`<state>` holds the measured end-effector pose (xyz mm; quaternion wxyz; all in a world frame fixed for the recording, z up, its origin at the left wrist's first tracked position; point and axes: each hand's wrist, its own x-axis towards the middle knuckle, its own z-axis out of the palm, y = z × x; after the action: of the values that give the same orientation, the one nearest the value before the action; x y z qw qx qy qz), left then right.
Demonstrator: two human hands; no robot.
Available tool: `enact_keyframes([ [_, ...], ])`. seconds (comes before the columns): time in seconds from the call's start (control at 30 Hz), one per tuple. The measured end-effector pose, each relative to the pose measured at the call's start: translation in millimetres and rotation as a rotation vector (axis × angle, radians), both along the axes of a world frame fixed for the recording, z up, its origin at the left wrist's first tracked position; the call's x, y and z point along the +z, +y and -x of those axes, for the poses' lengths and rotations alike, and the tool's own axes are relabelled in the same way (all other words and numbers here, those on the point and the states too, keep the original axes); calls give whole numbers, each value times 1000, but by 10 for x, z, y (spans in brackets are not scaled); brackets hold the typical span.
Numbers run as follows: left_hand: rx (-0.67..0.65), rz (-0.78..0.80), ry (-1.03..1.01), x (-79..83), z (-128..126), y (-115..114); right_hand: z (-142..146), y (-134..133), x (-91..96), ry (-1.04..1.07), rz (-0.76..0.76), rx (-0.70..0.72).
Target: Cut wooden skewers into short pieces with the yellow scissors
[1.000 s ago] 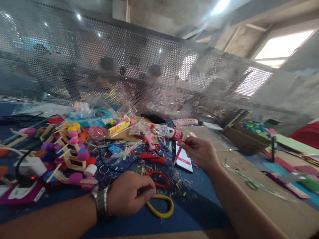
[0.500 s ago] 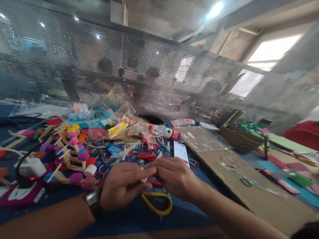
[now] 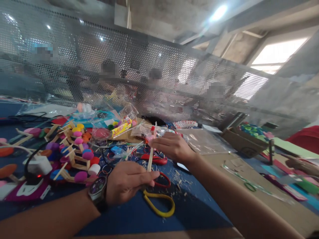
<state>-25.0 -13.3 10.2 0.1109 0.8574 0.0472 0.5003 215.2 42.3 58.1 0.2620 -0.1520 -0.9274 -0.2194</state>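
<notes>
My left hand pinches the lower end of a thin wooden stick that stands nearly upright over the blue table. My right hand is closed around the stick's upper part, above and to the right of the left one. On the table just under the hands lie scissors with one red and one yellow handle loop. Red-handled pliers and a pink glue gun lie behind the stick. Wood shavings are scattered around.
Stick frames with coloured pompoms crowd the left, beside a white charger with a black cable. Plastic bags and craft packets lie behind. Cardboard sheet, a box of foam shapes and coloured paper sit right. A perforated metal screen stands behind, people beyond it.
My right hand went from the phone area to meet my left hand, then rose up and back along the stick. The stick now stands upright between both hands.
</notes>
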Motion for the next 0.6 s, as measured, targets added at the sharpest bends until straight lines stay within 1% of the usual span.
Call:
enact_keyframes([
  [0.03, 6, -26, 19, -12, 13, 8, -28, 96, -17, -10, -3, -13],
  [0.1, 17, -78, 71, -30, 32, 1, -103, 304, -53, -51, 24, -103],
  [0.17, 13, -115, 121, -33, 36, -35, -208, 530, -75, -43, 104, -241],
  [0.23, -15, -130, 106, -20, 24, -83, -336, 769, -72, 66, 214, -413],
  [0.27, -14, -131, 121, -13, 14, -103, -406, 890, -63, 105, 220, -458],
  [0.33, -14, -136, 102, -2, -5, -123, -549, 1125, -42, 170, 220, -524],
  [0.37, -10, -150, 50, -1, -11, -123, -619, 1233, -37, 204, 220, -560],
  [0.43, 16, -160, 46, -8, -13, -106, -747, 1409, -53, 257, 231, -623],
  [0.5, 43, -156, 54, -17, -5, -82, -852, 1514, -104, 267, 264, -651],
  [0.6, 74, -149, 45, -18, 2, -56, -968, 1535, -200, 297, 306, -652],
])
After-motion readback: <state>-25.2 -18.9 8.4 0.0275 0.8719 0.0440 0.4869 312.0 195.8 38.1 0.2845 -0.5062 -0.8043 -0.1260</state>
